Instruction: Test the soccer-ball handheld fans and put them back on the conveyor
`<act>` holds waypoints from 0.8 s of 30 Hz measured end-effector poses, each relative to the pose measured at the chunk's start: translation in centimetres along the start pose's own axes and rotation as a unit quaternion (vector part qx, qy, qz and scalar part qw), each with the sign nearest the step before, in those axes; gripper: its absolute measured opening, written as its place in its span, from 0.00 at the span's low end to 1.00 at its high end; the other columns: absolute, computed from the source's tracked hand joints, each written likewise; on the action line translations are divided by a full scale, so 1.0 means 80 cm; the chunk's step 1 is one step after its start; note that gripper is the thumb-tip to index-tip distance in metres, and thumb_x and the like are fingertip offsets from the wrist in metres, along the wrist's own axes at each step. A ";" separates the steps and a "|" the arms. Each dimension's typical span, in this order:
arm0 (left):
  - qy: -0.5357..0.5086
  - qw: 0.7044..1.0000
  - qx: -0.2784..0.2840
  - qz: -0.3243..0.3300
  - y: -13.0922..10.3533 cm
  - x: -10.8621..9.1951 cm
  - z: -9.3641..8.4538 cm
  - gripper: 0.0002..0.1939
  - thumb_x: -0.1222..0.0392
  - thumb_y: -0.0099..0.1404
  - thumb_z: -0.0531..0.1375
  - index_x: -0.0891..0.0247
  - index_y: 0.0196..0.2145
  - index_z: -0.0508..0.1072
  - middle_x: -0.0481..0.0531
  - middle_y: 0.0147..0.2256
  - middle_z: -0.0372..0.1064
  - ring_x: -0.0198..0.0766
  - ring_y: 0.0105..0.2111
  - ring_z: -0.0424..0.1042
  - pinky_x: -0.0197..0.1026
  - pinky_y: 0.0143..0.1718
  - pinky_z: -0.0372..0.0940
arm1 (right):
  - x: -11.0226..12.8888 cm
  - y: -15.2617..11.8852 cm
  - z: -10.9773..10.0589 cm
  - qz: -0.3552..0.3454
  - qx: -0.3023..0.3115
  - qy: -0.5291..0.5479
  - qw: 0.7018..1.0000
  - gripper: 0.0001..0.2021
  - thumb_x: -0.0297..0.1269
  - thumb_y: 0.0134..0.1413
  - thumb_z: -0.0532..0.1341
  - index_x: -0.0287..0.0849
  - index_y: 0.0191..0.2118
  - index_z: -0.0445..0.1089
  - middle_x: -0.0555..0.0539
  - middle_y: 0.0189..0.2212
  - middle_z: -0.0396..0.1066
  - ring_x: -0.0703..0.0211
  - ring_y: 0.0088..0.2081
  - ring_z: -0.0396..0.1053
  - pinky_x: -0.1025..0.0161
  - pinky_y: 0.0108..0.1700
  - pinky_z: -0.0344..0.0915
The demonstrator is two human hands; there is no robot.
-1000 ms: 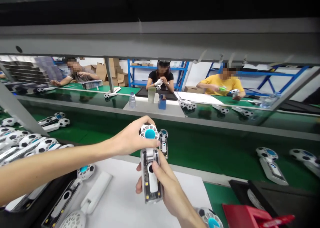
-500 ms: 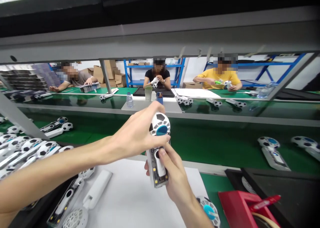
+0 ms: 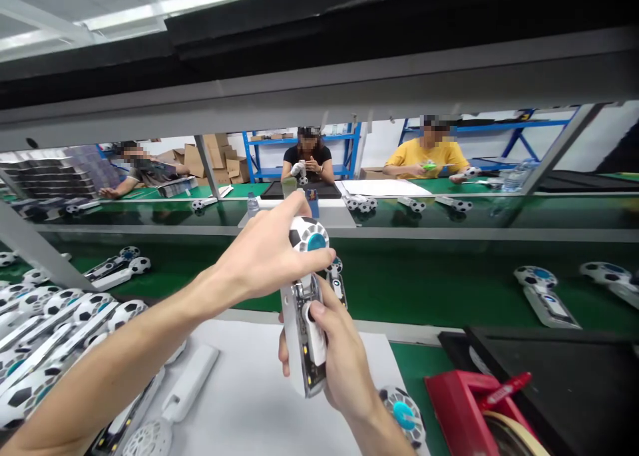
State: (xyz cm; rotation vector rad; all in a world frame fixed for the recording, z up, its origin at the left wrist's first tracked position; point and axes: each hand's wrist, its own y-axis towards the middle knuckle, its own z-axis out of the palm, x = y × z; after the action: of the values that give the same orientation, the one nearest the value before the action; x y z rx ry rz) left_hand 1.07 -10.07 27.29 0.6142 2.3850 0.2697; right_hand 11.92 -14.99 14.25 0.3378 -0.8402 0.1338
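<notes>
A white device (image 3: 299, 339) with a football-patterned round head and a blue disc is held upright over a white sheet (image 3: 234, 389). My left hand (image 3: 269, 249) grips its round head, thumb across the front below the blue disc. Wrapped around the open handle, where circuit parts show, is my right hand (image 3: 334, 343), its thumb on the white inner piece. On the sheet's left lie a white handle cover (image 3: 192, 383) and a round white grille (image 3: 148, 437). Another round head with a blue disc (image 3: 403, 415) lies by my right forearm.
Many football-headed devices (image 3: 60, 306) are piled at the left. More lie on the green belt (image 3: 424, 283), including one (image 3: 544, 296) at the right. A red tape dispenser (image 3: 462, 409) stands front right beside a black tray (image 3: 559, 376). Three people sit across.
Both hands and the device have shifted slightly left, and the handle has turned to show its side. Another device now shows on the belt behind my hands. The view has tilted upward slightly.
</notes>
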 end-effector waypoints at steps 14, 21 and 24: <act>-0.407 0.909 0.042 -0.080 -0.080 0.025 0.094 0.16 0.49 0.72 0.54 0.59 0.53 0.63 0.53 0.46 0.70 0.36 0.40 0.70 0.35 0.37 0.66 | 0.014 -0.006 -0.007 -0.105 -0.127 -0.054 0.985 0.22 0.48 0.65 0.59 0.54 0.62 0.64 0.51 0.58 0.67 0.55 0.60 0.64 0.62 0.57 0.66; -0.369 0.925 -0.067 -0.062 -0.083 0.035 0.106 0.14 0.49 0.71 0.55 0.58 0.49 0.68 0.50 0.44 0.71 0.37 0.41 0.71 0.35 0.39 0.65 | 0.003 -0.005 -0.008 -0.070 -0.068 -0.020 0.995 0.22 0.45 0.66 0.59 0.59 0.63 0.60 0.54 0.64 0.60 0.53 0.66 0.54 0.53 0.68 0.51; -0.325 0.937 -0.121 -0.036 -0.087 0.038 0.113 0.13 0.50 0.71 0.56 0.58 0.49 0.69 0.49 0.42 0.72 0.37 0.39 0.71 0.35 0.39 0.65 | -0.001 -0.005 -0.007 -0.075 -0.060 -0.010 0.995 0.21 0.45 0.65 0.60 0.57 0.62 0.62 0.52 0.61 0.64 0.51 0.64 0.59 0.52 0.66 0.55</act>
State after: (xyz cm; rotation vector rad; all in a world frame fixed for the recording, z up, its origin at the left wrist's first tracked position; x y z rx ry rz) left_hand 2.32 -14.34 16.35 0.4130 1.6985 0.2721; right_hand 12.38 -15.13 13.74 0.2885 -0.8348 -0.0599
